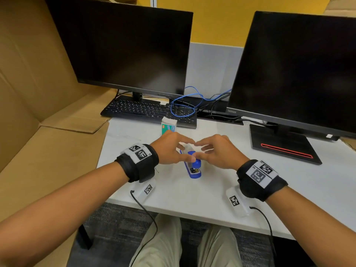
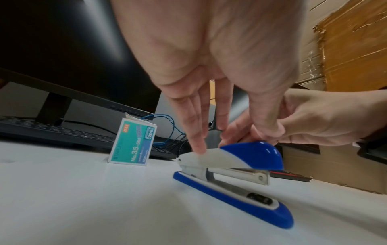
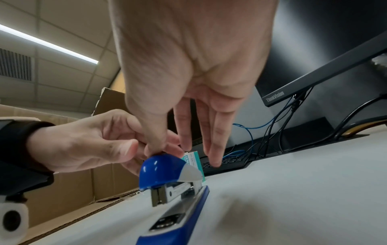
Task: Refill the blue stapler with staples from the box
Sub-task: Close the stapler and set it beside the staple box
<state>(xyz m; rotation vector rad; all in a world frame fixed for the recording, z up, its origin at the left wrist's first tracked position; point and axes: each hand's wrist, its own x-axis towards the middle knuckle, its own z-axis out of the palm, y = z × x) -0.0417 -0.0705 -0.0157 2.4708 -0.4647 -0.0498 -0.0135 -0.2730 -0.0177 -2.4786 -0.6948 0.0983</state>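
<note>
Blue stapler (image 1: 193, 166) shut on white desk (image 1: 192, 193); left hand (image 1: 169, 149) and right hand (image 1: 217, 153) fingertips resting straight on its top, gripping nothing; staple box (image 1: 169, 126) standing just beyond

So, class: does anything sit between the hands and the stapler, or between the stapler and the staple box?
Nothing visible does. Both the left hand and the right hand already touch the top of the stapler. The box stands just beyond it on the desk, with bare desk between them.

White desk (image 1: 192, 199); two dark monitors (image 1: 123, 49); yellow wall (image 1: 212, 18); grey carpet (image 1: 113, 228)
</note>
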